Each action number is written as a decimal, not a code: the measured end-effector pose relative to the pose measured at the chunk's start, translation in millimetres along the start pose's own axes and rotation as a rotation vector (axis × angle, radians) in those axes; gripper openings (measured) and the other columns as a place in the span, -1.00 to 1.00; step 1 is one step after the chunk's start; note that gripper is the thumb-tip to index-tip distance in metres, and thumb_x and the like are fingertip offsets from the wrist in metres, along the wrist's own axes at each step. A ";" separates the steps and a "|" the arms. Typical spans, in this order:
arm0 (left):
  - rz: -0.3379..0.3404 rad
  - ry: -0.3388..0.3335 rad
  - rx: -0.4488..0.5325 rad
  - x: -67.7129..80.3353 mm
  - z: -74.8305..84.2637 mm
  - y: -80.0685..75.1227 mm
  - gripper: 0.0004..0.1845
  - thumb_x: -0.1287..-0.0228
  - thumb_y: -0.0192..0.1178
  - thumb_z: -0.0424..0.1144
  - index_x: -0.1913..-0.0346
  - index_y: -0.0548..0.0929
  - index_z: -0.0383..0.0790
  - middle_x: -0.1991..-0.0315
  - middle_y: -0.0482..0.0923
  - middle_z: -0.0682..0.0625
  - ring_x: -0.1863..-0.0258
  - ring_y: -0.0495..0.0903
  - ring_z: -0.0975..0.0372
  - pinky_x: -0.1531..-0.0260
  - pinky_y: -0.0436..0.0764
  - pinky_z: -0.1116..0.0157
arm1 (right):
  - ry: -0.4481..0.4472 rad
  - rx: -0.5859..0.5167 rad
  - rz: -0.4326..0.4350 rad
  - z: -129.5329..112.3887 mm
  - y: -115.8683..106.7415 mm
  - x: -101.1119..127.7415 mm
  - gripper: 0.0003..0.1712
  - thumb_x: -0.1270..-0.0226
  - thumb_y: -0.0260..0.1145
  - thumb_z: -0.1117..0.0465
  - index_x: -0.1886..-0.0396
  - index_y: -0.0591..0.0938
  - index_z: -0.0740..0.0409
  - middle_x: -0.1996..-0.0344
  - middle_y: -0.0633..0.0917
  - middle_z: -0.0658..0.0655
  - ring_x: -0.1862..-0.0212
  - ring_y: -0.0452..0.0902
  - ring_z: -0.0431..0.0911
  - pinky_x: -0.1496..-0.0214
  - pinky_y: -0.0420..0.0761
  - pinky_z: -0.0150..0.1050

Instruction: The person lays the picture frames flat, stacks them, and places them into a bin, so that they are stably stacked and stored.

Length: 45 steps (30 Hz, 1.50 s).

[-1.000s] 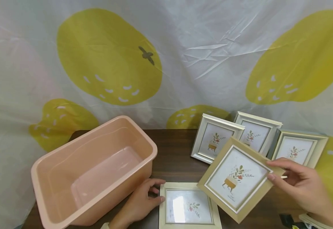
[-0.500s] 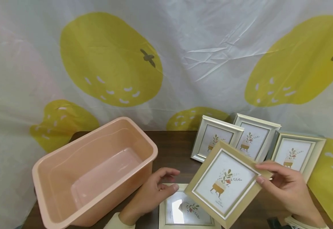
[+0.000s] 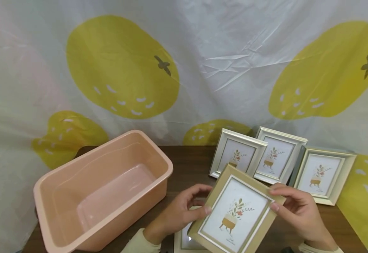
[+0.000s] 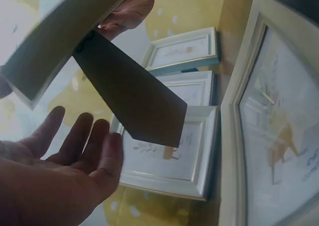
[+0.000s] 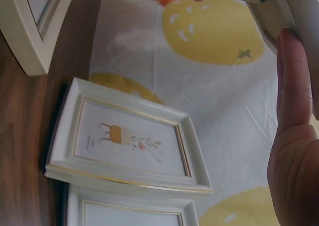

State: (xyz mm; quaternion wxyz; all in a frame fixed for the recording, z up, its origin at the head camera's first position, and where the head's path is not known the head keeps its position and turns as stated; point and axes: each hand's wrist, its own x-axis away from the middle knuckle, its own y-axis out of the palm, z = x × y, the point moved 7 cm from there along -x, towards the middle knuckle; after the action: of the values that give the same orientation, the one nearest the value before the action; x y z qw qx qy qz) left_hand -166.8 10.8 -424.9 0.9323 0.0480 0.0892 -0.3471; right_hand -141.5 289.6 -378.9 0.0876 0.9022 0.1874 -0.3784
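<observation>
Head view: tan frame (image 3: 236, 215) now lower, right hand (image 3: 294, 211) pinching corner, left hand (image 3: 179, 214) risen, fingers spread at edge; handover likely.

Five picture frames on show here: three white ones standing in a row against the curtain, the left (image 3: 237, 156), the middle (image 3: 277, 154) and the right (image 3: 323, 174); one tan frame (image 3: 238, 216) up in the air; and one more pale frame (image 3: 184, 242) lying flat on the table beneath it. One pink plastic tub (image 3: 101, 189), just the one. And two hands in play, left hand (image 3: 179, 214) and right hand (image 3: 298, 211).
</observation>
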 end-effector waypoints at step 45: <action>0.049 -0.137 0.047 49.8 -37.6 -16.7 -0.31 -0.42 0.34 -0.41 -0.54 0.36 -0.36 -0.24 0.53 -0.41 -0.09 0.67 0.28 -0.08 0.70 0.42 | 0.149 -0.076 0.092 37.7 -0.4 24.0 -0.37 -0.10 -0.05 0.95 -0.19 0.46 0.67 -0.18 0.65 0.25 0.13 0.76 -0.14 0.29 0.80 -0.29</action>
State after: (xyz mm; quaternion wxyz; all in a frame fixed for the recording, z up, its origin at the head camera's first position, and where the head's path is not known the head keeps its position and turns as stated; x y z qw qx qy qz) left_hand -145.7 -27.9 -472.1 0.9431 0.0483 0.0160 -0.3286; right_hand -150.7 285.3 -422.4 0.1247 0.9316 0.1659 -0.2985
